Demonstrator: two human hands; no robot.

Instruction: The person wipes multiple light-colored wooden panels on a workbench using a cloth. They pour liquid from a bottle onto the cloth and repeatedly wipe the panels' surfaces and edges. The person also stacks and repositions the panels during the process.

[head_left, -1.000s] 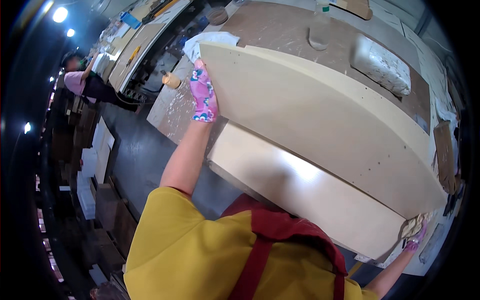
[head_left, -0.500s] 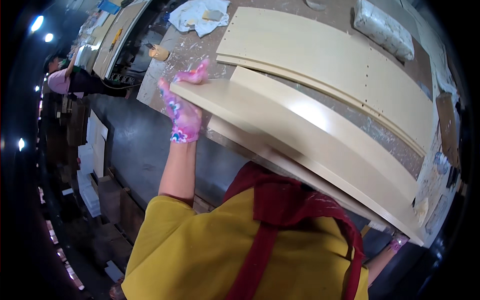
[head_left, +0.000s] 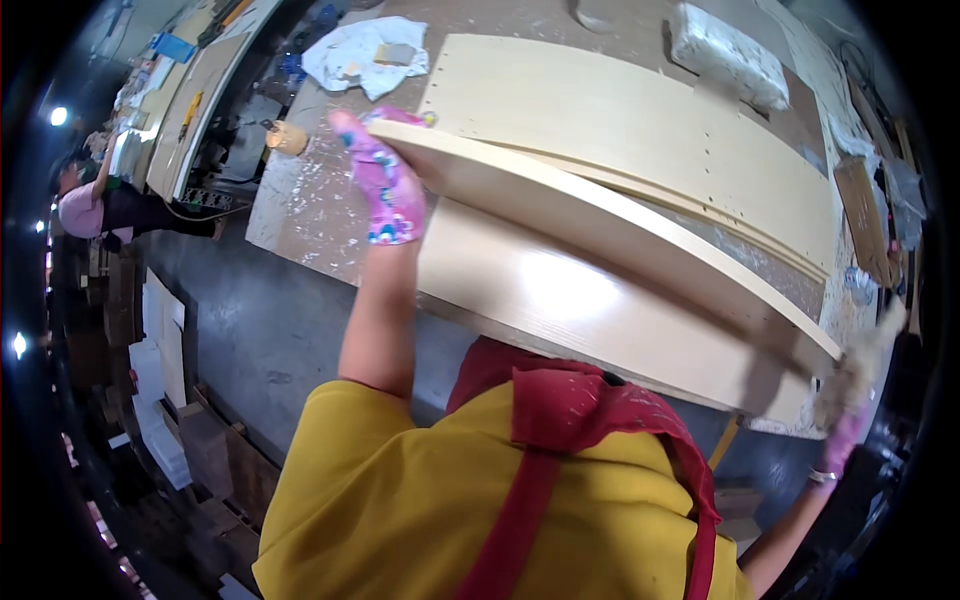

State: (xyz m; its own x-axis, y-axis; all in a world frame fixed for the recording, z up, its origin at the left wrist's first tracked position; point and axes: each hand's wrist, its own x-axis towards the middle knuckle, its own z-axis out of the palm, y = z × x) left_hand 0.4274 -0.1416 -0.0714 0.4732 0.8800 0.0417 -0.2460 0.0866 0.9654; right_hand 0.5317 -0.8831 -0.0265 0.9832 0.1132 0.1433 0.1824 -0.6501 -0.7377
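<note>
Tilted board [head_left: 590, 216], barrier across table [head_left: 308, 222]

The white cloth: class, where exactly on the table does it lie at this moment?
In the head view, the white cloth lies at the upper left on the table, beyond the left hand and just left of the drilled panel.

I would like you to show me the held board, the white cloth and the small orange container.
Held board [head_left: 592, 222]: head view, the face below its edge.
White cloth [head_left: 350, 58]: head view, its left part.
Small orange container [head_left: 288, 139]: head view, its side.
</note>
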